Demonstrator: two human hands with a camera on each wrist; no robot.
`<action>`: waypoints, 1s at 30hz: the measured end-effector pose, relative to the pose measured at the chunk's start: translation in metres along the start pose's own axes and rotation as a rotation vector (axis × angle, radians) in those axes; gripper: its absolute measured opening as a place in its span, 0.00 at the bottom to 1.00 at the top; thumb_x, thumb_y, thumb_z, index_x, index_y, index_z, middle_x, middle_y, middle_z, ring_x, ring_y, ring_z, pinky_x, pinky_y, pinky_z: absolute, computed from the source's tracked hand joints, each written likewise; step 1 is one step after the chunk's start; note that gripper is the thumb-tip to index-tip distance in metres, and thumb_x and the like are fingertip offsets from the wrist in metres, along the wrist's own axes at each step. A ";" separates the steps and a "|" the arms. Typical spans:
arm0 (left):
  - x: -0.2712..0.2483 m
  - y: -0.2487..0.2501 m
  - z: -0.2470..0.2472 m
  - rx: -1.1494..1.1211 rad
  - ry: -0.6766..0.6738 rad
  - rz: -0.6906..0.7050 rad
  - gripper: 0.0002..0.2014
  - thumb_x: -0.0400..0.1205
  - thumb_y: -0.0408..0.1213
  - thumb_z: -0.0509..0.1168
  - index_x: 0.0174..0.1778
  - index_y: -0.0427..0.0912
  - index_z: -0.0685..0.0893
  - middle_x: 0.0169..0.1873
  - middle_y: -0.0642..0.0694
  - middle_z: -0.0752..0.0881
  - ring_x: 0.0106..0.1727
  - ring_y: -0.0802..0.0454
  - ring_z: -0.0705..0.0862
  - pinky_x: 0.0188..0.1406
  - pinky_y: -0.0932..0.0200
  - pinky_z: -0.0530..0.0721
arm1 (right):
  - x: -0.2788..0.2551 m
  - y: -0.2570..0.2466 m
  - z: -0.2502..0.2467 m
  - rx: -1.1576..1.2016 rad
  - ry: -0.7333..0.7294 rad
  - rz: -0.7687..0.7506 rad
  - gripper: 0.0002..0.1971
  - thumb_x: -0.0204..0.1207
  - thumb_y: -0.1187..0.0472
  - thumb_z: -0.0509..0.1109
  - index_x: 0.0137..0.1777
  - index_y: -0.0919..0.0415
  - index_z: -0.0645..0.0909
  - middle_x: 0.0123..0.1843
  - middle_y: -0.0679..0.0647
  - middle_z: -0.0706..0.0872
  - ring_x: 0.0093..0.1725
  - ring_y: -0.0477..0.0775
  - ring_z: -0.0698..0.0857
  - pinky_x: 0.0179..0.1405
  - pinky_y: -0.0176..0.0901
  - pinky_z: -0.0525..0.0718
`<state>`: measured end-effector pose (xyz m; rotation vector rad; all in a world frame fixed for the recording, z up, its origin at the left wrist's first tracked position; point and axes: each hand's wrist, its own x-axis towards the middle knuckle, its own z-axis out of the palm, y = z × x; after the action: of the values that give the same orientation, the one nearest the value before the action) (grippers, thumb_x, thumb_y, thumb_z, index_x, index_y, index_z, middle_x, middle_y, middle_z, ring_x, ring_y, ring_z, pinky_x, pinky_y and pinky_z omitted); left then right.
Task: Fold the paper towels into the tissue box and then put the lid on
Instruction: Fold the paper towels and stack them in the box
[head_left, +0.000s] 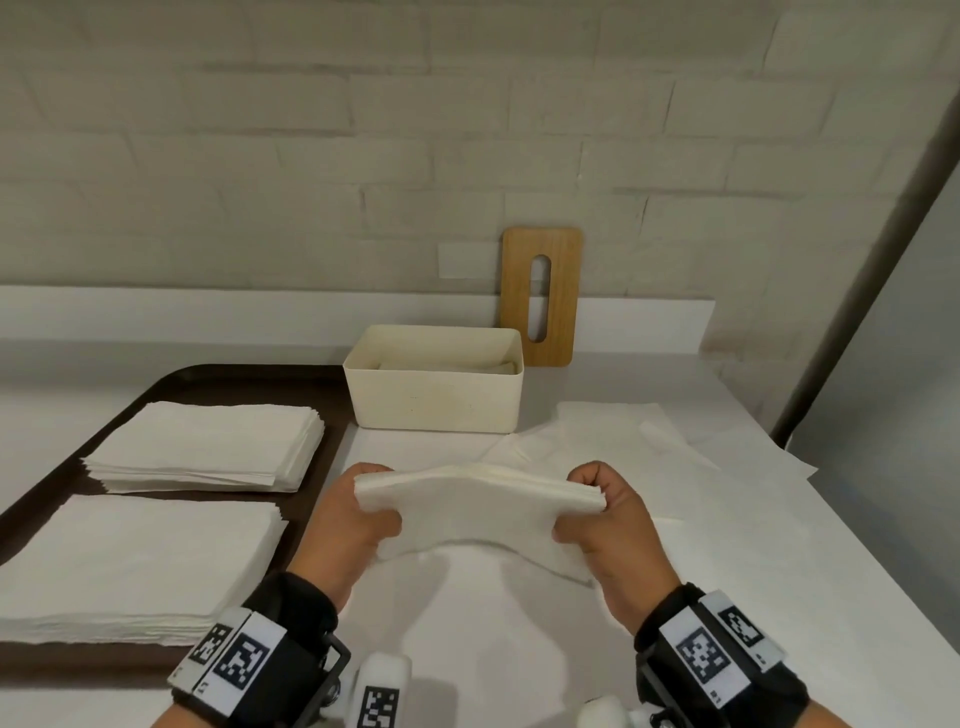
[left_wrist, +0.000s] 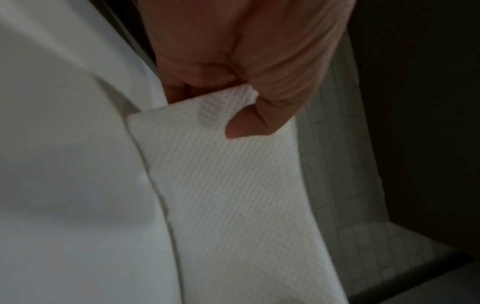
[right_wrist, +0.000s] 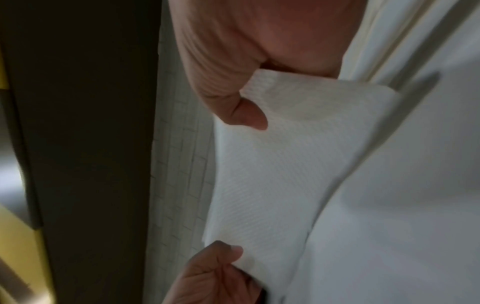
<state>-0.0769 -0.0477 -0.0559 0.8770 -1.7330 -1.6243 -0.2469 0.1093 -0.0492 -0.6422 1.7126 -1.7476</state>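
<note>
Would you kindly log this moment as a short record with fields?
held: folded paper towel bundle, lifted off the counter
left hand: grips the bundle's left end
right hand: grips its right end
tissue box: open, towels already inside
wooden lid: leaning upright on the wall behind the box
tray: two towel stacks

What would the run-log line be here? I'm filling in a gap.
left hand: grips towel stack end | right hand: grips other end | paper towel stack: lifted | tissue box: open | wooden lid: against wall
</note>
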 end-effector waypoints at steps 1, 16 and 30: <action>0.001 -0.005 -0.002 0.044 -0.023 -0.026 0.17 0.69 0.20 0.66 0.48 0.43 0.79 0.45 0.41 0.83 0.49 0.44 0.82 0.45 0.53 0.83 | -0.001 0.003 0.000 -0.017 -0.013 0.026 0.16 0.46 0.72 0.65 0.33 0.53 0.73 0.34 0.54 0.77 0.31 0.55 0.74 0.25 0.42 0.70; -0.001 0.074 0.005 -0.040 -0.063 0.357 0.17 0.60 0.28 0.77 0.37 0.52 0.84 0.36 0.53 0.89 0.40 0.54 0.86 0.36 0.61 0.87 | -0.006 -0.083 0.032 -0.670 -0.383 -0.337 0.09 0.75 0.61 0.71 0.54 0.58 0.83 0.51 0.55 0.89 0.50 0.54 0.87 0.55 0.56 0.85; -0.010 0.026 0.033 -0.145 -0.006 0.241 0.25 0.65 0.39 0.74 0.59 0.49 0.81 0.53 0.44 0.89 0.55 0.47 0.88 0.50 0.54 0.86 | -0.001 -0.041 0.052 0.043 -0.190 -0.227 0.20 0.60 0.75 0.81 0.48 0.54 0.84 0.48 0.55 0.91 0.51 0.54 0.89 0.54 0.52 0.88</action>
<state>-0.0986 -0.0188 -0.0322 0.5721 -1.6317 -1.5684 -0.2130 0.0727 -0.0053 -0.9825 1.5163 -1.8055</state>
